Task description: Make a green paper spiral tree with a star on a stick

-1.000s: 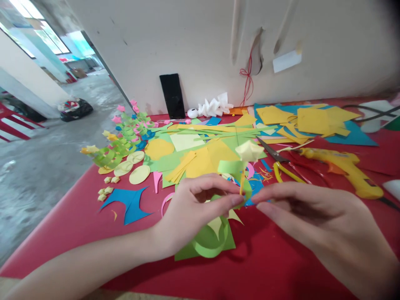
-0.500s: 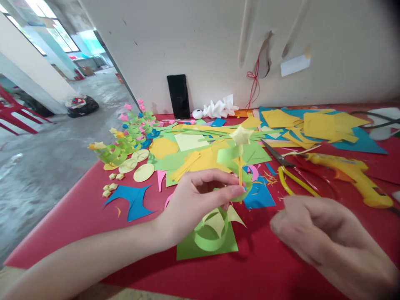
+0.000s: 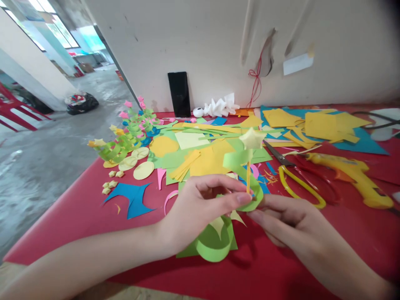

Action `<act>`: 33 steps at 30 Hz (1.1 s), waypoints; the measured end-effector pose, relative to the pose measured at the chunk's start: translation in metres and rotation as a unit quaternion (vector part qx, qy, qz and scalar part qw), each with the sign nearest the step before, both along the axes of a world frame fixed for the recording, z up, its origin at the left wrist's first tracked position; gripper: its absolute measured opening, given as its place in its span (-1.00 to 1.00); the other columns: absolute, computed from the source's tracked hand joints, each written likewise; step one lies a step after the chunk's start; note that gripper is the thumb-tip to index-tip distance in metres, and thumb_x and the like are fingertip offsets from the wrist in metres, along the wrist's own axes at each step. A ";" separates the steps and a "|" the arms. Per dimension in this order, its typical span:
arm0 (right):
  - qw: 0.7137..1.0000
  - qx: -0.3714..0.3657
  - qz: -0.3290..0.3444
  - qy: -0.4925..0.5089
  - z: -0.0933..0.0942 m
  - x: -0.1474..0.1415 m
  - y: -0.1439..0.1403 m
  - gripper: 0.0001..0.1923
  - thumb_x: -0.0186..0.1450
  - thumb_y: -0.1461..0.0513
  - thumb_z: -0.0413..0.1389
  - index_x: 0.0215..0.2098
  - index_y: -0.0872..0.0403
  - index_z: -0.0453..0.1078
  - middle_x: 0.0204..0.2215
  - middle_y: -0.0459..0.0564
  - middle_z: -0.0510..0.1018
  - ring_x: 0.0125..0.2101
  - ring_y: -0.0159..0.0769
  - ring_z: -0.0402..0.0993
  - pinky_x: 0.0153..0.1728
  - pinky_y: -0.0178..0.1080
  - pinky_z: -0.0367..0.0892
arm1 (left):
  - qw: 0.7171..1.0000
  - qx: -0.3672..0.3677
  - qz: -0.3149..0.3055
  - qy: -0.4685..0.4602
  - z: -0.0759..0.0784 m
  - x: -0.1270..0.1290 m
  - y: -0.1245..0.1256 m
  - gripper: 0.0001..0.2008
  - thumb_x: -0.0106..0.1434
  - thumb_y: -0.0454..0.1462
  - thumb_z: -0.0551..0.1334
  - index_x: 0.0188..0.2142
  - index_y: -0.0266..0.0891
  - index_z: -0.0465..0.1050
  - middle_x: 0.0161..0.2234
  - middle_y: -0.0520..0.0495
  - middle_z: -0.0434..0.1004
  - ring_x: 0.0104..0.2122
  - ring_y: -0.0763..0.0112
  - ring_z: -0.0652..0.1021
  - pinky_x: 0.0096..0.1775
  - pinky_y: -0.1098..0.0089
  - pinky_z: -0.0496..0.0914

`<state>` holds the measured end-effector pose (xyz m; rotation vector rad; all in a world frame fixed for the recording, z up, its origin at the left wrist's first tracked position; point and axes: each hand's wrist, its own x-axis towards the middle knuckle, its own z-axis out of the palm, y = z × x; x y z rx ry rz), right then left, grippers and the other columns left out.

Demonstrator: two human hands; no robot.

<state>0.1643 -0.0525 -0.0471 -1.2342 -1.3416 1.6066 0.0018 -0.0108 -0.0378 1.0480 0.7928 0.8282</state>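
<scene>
My left hand [image 3: 206, 208] pinches a thin yellow stem [image 3: 248, 177] upright between thumb and fingers. A pale yellow paper star [image 3: 252, 139] tops the stem. A curled light green paper strip [image 3: 256, 192] winds around the stem, and a wide loop of the same green hangs below my left hand. My right hand [image 3: 284, 221] is closed at the strip's edge, thumb and fingertips pinching it just right of the stem. Under the loop lie a green paper sheet [image 3: 187, 250] and a pale yellow scrap [image 3: 239, 218].
Scissors [image 3: 292, 175] and a yellow glue gun [image 3: 350, 171] lie to the right. Yellow and green paper pieces [image 3: 209, 160] cover the middle. Pale paper discs [image 3: 143, 171], small folded stars [image 3: 108, 185] and finished paper plants [image 3: 125, 139] stand left. A phone [image 3: 179, 95] leans on the wall.
My right hand has moved left and taken hold of the green strip's edge. My left hand, with the star and stem, has shifted slightly right. The hanging loop has dropped a little.
</scene>
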 end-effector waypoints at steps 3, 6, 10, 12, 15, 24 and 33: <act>0.999 0.024 -0.024 0.005 0.000 0.000 0.001 -0.80 0.19 0.14 0.06 -0.48 0.10 0.35 -0.72 -0.22 0.04 -0.70 -0.56 -0.12 -0.76 -0.46 -0.22 | 1.000 0.000 0.001 0.000 0.000 0.000 -0.001 -0.96 0.04 -0.32 0.34 -0.49 -0.22 0.52 -0.53 0.12 0.44 -0.56 0.71 0.36 -0.50 0.69 0.29; 0.998 0.047 -0.043 0.002 0.001 0.002 0.002 -0.78 0.19 0.16 0.07 -0.55 0.11 0.33 -0.74 -0.22 0.07 -0.71 -0.58 -0.10 -0.76 -0.47 -0.18 | 1.000 0.015 -0.006 -0.014 0.001 0.001 -0.001 -0.96 0.05 -0.36 0.33 -0.45 -0.23 0.50 -0.54 0.13 0.40 -0.56 0.72 0.35 -0.49 0.70 0.28; 0.995 0.074 -0.072 -0.008 0.001 0.003 0.001 -0.75 0.19 0.14 0.07 -0.57 0.11 0.33 -0.75 -0.22 0.07 -0.72 -0.58 -0.10 -0.77 -0.48 -0.15 | 0.999 0.046 -0.020 -0.021 0.001 0.000 0.001 -0.88 0.06 -0.38 0.32 -0.37 -0.23 0.44 -0.53 0.14 0.37 -0.52 0.71 0.36 -0.46 0.69 0.28; 0.993 0.090 -0.080 -0.011 0.000 0.003 0.000 -0.78 0.19 0.15 0.07 -0.54 0.09 0.38 -0.75 -0.22 0.10 -0.73 -0.58 -0.07 -0.77 -0.49 -0.10 | 0.997 0.067 -0.028 0.009 0.002 -0.001 0.001 -0.86 0.05 -0.35 0.33 -0.39 -0.24 0.39 -0.53 0.13 0.35 -0.51 0.68 0.36 -0.45 0.67 0.28; 0.989 0.114 -0.076 -0.058 -0.004 0.005 -0.001 -0.80 0.20 0.14 0.06 -0.45 0.06 0.44 -0.72 -0.18 0.22 -0.69 -0.53 0.11 -0.70 -0.48 0.09 | 0.992 0.107 -0.050 0.054 0.003 -0.002 0.001 -0.79 0.01 -0.31 0.36 -0.42 -0.24 0.33 -0.54 0.13 0.31 -0.51 0.63 0.34 -0.43 0.60 0.29; 0.962 0.180 -0.093 -0.184 -0.010 0.009 -0.003 -0.74 0.21 0.09 0.04 -0.44 0.05 0.48 -0.68 -0.09 0.39 -0.63 -0.40 0.36 -0.63 -0.44 0.28 | 0.959 0.261 -0.024 0.104 0.001 -0.003 0.001 -0.83 0.08 -0.32 0.31 -0.52 -0.27 0.32 -0.46 0.05 0.38 -0.38 0.53 0.41 -0.28 0.48 0.30; 0.966 0.161 -0.142 -0.146 -0.009 0.005 -0.006 -0.79 0.15 0.10 0.12 -0.48 0.03 0.49 -0.68 -0.09 0.42 -0.70 -0.49 0.20 -0.74 -0.49 0.13 | 0.973 0.218 -0.015 0.078 0.001 -0.005 -0.001 -0.85 0.17 -0.46 0.14 -0.30 -0.21 0.27 -0.31 0.03 0.35 -0.26 0.50 0.42 -0.19 0.46 0.34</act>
